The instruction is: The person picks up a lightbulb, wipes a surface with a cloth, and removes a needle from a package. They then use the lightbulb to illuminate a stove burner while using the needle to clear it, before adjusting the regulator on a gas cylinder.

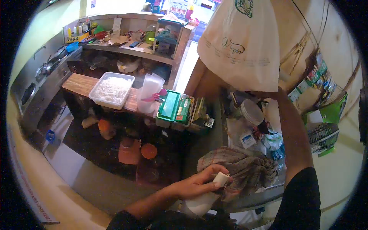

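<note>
Clasping a white container [198, 205] in left hand [201, 184]; holding its narrow top in a snug grip of thumb and fingers. Located on near side, just left of checked cloth [245, 168] on near table [251, 200]. Reaching to far side with right arm [301, 134], running out of sight behind a pale plastic bag [239, 42]; unable to make out right grip or any contents. Can read "Virgin" in dark script across bag, below green emblem [244, 7]; too small to read under that. Lying beyond cloth: pack [248, 140] with blue-and-white label, illegible. Hanging on right wall: printed sachets [325, 80], illegible. Standing far left on wooden table [76, 85]: white-filled tub [107, 103], plus green-lidded box [168, 105].
</note>
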